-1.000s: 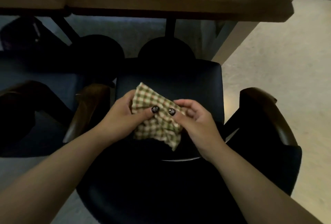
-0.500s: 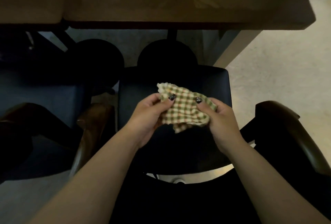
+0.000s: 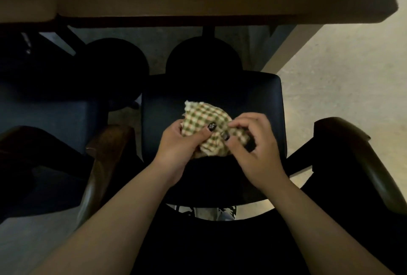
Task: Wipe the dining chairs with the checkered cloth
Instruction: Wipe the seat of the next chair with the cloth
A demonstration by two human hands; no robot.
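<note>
Checkered cloth (image 3: 203, 118) bunched up over dark chair seat (image 3: 259, 98), pinched by left hand (image 3: 178, 142) and right hand (image 3: 253, 144). Looks like folding prep, no wiping yet. Next up: flatten, press down, swipe across.

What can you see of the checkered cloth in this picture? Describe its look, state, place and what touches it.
The checkered cloth is a small woven-looking fabric with green and reddish checks on a cream ground and a rough, slightly frayed edge. It is bunched and partly folded, not spread flat. The left hand and the right hand both pinch it, thumbs on top, above the dark seat of the dining chair. Whether it touches the seat cannot be told.
</note>
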